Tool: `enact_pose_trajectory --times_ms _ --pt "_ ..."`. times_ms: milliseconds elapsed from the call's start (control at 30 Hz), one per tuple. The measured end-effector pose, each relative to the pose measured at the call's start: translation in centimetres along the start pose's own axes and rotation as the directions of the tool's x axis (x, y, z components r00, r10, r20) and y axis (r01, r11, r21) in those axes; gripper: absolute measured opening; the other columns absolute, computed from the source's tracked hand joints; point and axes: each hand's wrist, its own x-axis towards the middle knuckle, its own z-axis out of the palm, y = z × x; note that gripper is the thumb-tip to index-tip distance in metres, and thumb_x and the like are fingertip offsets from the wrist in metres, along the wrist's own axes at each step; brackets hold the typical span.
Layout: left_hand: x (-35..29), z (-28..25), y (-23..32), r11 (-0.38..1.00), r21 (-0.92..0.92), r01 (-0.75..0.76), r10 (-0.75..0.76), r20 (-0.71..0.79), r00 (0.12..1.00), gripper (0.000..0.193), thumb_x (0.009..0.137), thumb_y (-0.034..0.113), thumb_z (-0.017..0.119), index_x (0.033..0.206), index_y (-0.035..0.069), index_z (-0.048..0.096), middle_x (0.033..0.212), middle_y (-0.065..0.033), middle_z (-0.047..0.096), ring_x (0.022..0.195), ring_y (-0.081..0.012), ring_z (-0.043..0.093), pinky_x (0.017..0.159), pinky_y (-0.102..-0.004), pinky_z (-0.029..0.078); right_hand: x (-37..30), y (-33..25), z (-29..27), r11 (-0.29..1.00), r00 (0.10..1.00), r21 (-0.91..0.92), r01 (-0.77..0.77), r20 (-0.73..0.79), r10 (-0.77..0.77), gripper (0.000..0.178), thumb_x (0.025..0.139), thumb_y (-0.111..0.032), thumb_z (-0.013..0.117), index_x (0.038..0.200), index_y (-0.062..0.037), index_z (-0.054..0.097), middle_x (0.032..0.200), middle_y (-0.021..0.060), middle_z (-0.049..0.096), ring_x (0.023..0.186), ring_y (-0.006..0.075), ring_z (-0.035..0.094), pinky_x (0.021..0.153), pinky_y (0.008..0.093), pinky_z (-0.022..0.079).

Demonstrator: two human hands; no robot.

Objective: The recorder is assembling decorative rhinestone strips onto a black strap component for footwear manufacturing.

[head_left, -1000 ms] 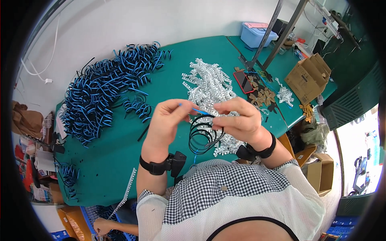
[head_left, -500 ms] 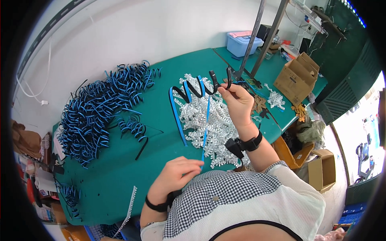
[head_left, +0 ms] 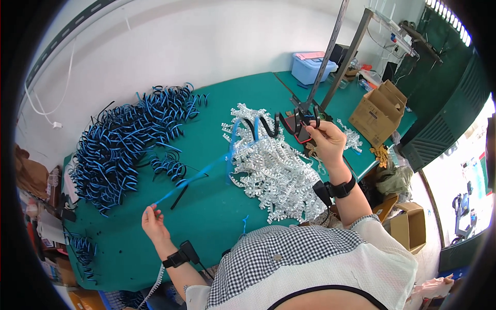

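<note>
In my right hand (head_left: 328, 140), raised over the table, one end of a spiral strip (head_left: 268, 130), black on one face and blue on the other, is pinched. The spiral's loose turns hang out to the left above a heap of white curled strips (head_left: 279, 175). Lower left, my left hand (head_left: 155, 223) has its fingertips closed on the end of a thin blue strip (head_left: 199, 174). That strip is blurred and runs slantwise up toward the spiral; where it meets the spiral I cannot tell.
A big pile of black-and-blue spirals (head_left: 124, 144) covers the left of the green table (head_left: 206, 227). A small blue scrap (head_left: 245, 225) lies near my body. Metal posts (head_left: 323, 67), a blue bin (head_left: 308, 70) and an open cardboard box (head_left: 380, 113) stand at the far right.
My left hand has swung out to the left, drawing the blue strip across the table. My right hand has shifted right and slightly nearer, with the spiral still in it.
</note>
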Motion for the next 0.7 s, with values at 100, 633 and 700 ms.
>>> enact_pose_trajectory --times_ms 100,633,700 --pt "-1.7 -0.5 -1.6 0.865 0.501 0.022 -0.123 0.17 0.978 0.015 0.083 0.017 0.061 0.086 0.002 0.063 0.076 -0.0038 0.063 0.062 -0.0079 0.053 0.05 -0.0212 0.039 -0.4 0.0 0.1 1.0 0.998 -0.021 0.004 -0.055 -0.005 0.011 0.073 0.001 0.071 0.082 0.0018 0.066 0.08 0.005 0.064 0.066 0.0062 0.054 0.055 0.0201 0.042" --pt "-6.5 14.7 1.6 0.983 0.174 0.067 -0.184 0.852 0.489 0.035 0.086 0.01 0.057 0.119 -0.004 0.052 0.114 -0.0113 0.058 0.108 -0.018 0.052 0.093 -0.0298 0.04 -2.1 -6.3 4.1 0.919 0.913 -0.019 0.393 0.127 -0.388 0.022 0.063 0.002 0.077 0.078 -0.0012 0.061 0.089 0.0127 0.066 0.07 0.0138 0.064 0.054 0.0209 0.048" --pt "-7.6 17.3 2.0 0.973 0.084 0.213 -0.141 0.953 0.269 0.038 0.084 0.012 0.06 0.117 -0.004 0.053 0.113 -0.0121 0.059 0.107 -0.0192 0.053 0.091 -0.0302 0.042 -2.3 -6.8 4.6 0.903 0.894 0.058 0.425 0.133 -0.429 0.022 0.063 0.001 0.077 0.078 -0.0022 0.061 0.089 0.0118 0.066 0.069 0.0128 0.064 0.051 0.0195 0.046"
